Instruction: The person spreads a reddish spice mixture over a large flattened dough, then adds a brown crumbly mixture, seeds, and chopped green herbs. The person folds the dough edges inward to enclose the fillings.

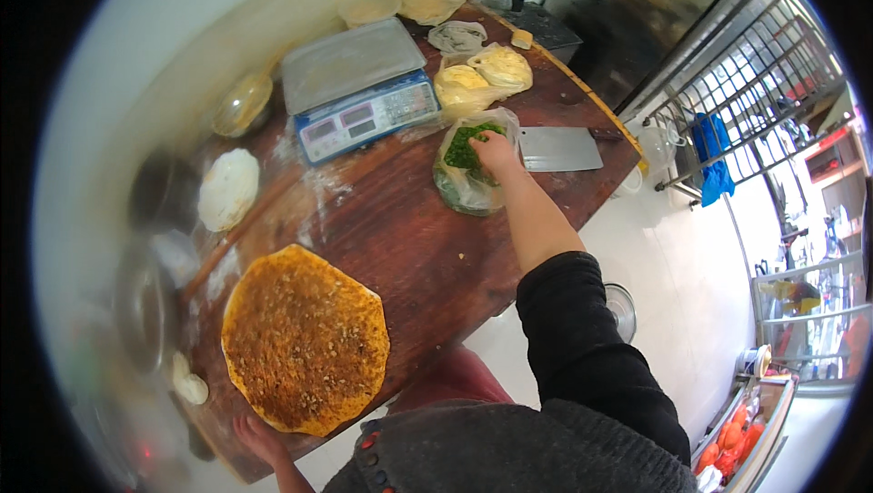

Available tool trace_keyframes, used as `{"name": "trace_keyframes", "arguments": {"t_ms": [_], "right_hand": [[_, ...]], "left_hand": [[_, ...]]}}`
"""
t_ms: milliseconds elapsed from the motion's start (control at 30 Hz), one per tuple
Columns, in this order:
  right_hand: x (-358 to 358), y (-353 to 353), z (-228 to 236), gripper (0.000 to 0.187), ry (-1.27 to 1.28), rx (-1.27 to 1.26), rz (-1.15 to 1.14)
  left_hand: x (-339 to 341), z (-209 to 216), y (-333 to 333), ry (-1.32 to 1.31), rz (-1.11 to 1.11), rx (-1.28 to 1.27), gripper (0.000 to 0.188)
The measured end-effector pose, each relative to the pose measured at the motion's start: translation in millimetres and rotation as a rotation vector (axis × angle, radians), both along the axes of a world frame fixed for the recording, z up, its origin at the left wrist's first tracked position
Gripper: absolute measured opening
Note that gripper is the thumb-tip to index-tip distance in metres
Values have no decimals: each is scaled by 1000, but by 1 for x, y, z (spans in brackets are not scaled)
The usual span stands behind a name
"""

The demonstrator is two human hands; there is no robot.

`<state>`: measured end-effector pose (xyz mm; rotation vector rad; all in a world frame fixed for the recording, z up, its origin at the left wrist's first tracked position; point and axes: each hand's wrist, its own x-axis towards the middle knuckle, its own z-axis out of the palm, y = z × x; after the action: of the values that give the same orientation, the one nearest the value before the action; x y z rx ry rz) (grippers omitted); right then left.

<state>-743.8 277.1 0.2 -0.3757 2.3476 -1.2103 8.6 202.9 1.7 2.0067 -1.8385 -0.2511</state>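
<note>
My right hand [494,151] reaches into a clear plastic bag [476,201] of chopped greens [464,149], its fingers closed in the greens. Just right of the bag lies a cleaver [562,149] with a wide, flat blade. A large round sheet of dough [305,338], coated with orange-brown paste and crumbly bits, covers the near left of the wooden table [427,266]. At its lower edge rests my left hand [261,438], by the table's rim, with its fingers apart and nothing visible in them.
A blue scale [368,120] with a grey pan stands at the back. Bagged yellow dough [496,70] is beside it. White dough [228,189] lies at the left near a rolling pin [227,256]. A wheeled metal rack [746,84] stands beyond the table on the right.
</note>
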Motion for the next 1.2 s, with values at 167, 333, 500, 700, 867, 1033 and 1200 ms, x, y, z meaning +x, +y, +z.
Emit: {"name": "trace_keyframes", "arguments": {"t_ms": [167,333,500,700,867,1033,1200], "right_hand": [[12,12,55,53,-490,-474,-153],[82,23,147,41,-470,-677,-122],[207,13,165,38,-425,-452,217],[370,-18,87,54,-495,-110,490],[457,-51,43,50,-701,-40,487],[472,-112,47,47,-575,64,474],[441,-145,52,51,-408,55,295]], "left_hand": [[19,-10,-33,-155,-36,79,53],[24,-15,-57,87,-377,-330,52],[33,2,-65,231,-340,-328,55],[84,-1,-82,259,-545,-268,40],[117,-36,-61,158,-287,-122,37],[99,-33,-50,-125,-357,-225,40],[91,-19,-46,-211,-337,-189,43]]}}
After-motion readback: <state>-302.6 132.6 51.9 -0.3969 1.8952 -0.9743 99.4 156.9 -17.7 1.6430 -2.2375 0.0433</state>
